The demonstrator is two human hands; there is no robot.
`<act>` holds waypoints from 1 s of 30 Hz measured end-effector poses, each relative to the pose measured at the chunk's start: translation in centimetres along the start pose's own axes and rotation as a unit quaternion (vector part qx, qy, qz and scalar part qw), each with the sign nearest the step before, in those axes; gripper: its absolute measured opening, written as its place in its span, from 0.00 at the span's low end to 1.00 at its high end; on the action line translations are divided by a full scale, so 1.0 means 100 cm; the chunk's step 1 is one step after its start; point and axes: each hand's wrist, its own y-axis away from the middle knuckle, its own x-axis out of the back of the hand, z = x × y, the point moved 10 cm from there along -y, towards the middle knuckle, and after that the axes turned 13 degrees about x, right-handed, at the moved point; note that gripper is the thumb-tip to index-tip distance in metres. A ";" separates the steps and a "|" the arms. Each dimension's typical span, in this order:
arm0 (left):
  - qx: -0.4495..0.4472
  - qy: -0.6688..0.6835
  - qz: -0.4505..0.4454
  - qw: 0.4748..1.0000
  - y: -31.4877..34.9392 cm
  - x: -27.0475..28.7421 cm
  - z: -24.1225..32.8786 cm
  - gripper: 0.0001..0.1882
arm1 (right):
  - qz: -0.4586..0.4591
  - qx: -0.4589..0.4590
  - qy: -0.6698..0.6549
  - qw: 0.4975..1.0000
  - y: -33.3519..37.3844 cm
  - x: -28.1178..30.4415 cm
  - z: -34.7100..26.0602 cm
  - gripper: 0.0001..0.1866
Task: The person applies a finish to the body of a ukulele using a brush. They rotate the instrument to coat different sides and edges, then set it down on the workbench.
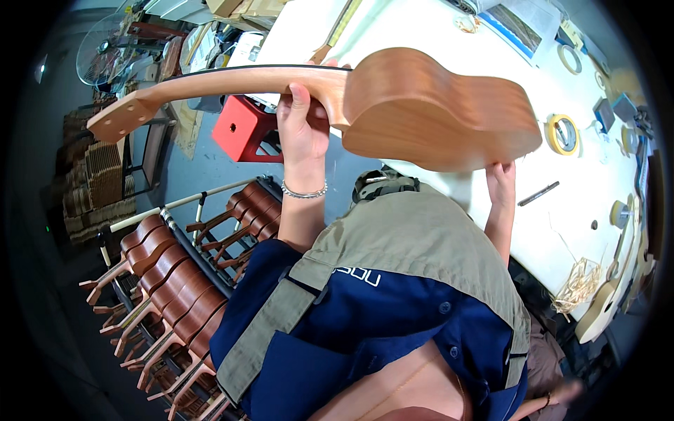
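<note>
An unstrung wooden ukulele [428,112] is held up in front of me, its plain back and side turned toward me. The neck points left and ends in a headstock [125,118] with bare peg holes. My left hand [307,130] is closed round the neck near the heel, thumb on the near side. At the lower right, my right hand [500,181] grips the edge of the body's rounded end; most of its fingers are hidden behind the wood. A silver bracelet [305,191] circles my left wrist.
A white worktable [562,203] carries a yellow tape roll [563,135], a dark thin stick [538,194] and tangled pale strips [579,284]. A red stool [242,130] stands left. Racked brown ukuleles [175,281] fill the lower left. Another person's hand [565,393] shows lower right.
</note>
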 end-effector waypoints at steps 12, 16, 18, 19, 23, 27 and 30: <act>-0.043 -0.044 -0.207 0.976 0.012 -0.069 -0.005 0.25 | -0.041 -0.014 0.061 0.997 0.005 0.026 -0.004 0.40; -0.028 -0.063 -0.241 0.968 0.008 -0.085 -0.014 0.23 | -0.036 -0.010 0.052 0.998 0.007 0.043 0.010 0.36; -0.015 -0.087 -0.240 0.967 0.008 -0.088 -0.020 0.23 | -0.043 -0.008 0.054 0.998 0.005 0.040 0.015 0.35; -0.009 -0.104 -0.242 0.965 0.007 -0.091 -0.023 0.24 | -0.042 -0.005 0.058 0.997 0.003 0.040 0.014 0.34; -0.017 -0.109 -0.250 0.962 0.011 -0.099 -0.022 0.23 | -0.051 -0.008 0.063 0.997 0.001 0.033 0.017 0.32; -0.028 -0.107 -0.260 0.959 0.010 -0.103 -0.020 0.21 | -0.049 -0.006 0.074 0.996 0.006 0.036 0.013 0.30; -0.025 -0.102 -0.258 0.960 0.011 -0.103 -0.018 0.21 | -0.044 -0.006 0.085 0.995 0.013 0.038 0.008 0.29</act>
